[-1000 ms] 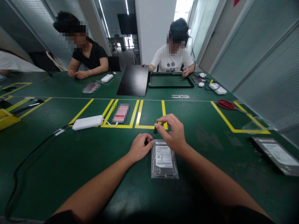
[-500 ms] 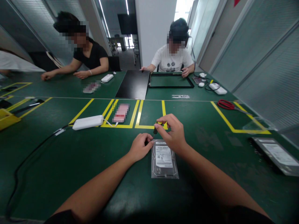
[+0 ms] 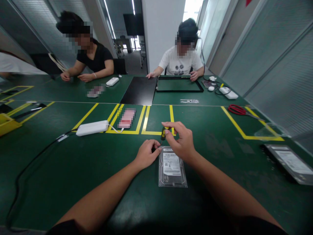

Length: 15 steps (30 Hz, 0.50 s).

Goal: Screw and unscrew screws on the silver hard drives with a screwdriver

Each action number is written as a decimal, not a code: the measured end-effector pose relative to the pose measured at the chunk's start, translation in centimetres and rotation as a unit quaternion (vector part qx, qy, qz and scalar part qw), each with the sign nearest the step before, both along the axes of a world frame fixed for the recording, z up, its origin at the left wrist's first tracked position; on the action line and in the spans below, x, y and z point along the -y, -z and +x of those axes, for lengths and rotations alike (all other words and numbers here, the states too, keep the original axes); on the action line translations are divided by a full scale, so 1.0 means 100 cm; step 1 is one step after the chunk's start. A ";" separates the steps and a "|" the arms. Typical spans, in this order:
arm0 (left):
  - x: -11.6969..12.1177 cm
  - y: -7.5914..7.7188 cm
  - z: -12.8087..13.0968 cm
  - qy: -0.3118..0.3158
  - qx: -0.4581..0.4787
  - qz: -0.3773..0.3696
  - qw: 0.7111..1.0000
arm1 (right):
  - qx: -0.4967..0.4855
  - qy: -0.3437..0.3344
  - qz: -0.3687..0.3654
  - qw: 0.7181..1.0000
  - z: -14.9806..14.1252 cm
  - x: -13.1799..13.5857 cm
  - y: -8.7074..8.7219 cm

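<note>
A silver hard drive (image 3: 172, 166) with a white label lies flat on the green table in front of me. My left hand (image 3: 147, 153) is closed at its far left corner, thumb and index finger pinching the edge there. My right hand (image 3: 181, 138) grips a small screwdriver (image 3: 163, 133) with a yellow and black handle between thumb and fingers. The screwdriver stands nearly upright, its shaft pointing down at that same corner, close to my left fingertips. What the tip touches is too small to see.
A second hard drive (image 3: 290, 163) lies at the right, with red-handled scissors (image 3: 237, 110) beyond. At the left are a white power bank (image 3: 92, 128), a phone (image 3: 127, 118) and a yellow bin (image 3: 8, 125). Two people sit opposite, near a black panel (image 3: 139, 91) and a black frame (image 3: 179, 91).
The screwdriver handle has turned slightly in my right fingers, and the index finger is straighter over its top. My left hand and the hard drive are still. One person's hand opposite moved right.
</note>
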<state>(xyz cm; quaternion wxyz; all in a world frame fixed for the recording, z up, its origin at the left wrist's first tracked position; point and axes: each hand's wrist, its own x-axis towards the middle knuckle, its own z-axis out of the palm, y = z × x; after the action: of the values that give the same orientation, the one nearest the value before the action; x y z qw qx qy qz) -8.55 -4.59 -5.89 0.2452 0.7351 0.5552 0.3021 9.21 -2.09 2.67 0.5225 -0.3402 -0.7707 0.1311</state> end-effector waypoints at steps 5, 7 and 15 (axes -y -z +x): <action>0.000 0.001 0.000 0.001 0.001 0.004 1.000 | -0.019 -0.013 0.004 1.000 -0.001 -0.002 0.001; 0.000 0.002 0.001 0.000 0.001 0.004 1.000 | -0.016 -0.008 0.006 1.000 -0.001 -0.002 0.002; 0.001 0.000 0.001 -0.005 0.002 0.001 1.000 | -0.002 -0.003 0.013 1.000 0.000 -0.002 0.001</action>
<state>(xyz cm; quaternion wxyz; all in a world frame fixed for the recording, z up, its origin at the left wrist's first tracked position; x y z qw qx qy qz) -8.44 -4.69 -5.87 0.2441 0.7323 0.5578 0.3051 9.20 -1.90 2.61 0.5279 -0.3312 -0.7723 0.1231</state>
